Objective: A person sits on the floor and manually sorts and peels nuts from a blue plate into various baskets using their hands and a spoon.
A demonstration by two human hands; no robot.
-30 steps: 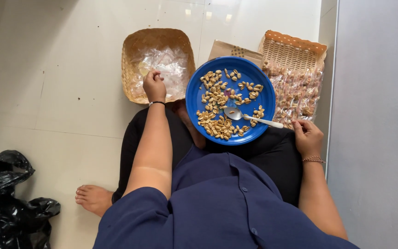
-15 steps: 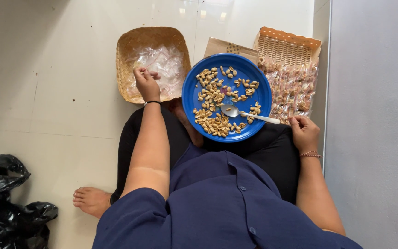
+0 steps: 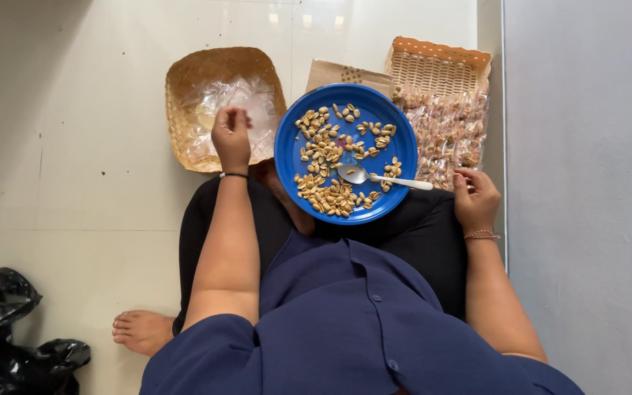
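A blue plate (image 3: 287, 157) of peanuts (image 3: 325, 146) sat on the person's lap, a spoon (image 3: 374, 177) lying in it. Far left, the left hand (image 3: 231, 136) hovered over the woven basket (image 3: 184, 88), fingers pinched shut on something too small to tell. Right, the right hand (image 3: 476, 199) rested curled beside the packets (image 3: 448, 128); its grip could not be told.

Glossy plastic plate (image 3: 292, 157), woven basket (image 3: 184, 80)

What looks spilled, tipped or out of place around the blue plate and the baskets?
Nothing stands out. The nuts and the spoon lie inside the blue plate, and both woven baskets sit flat on the floor.
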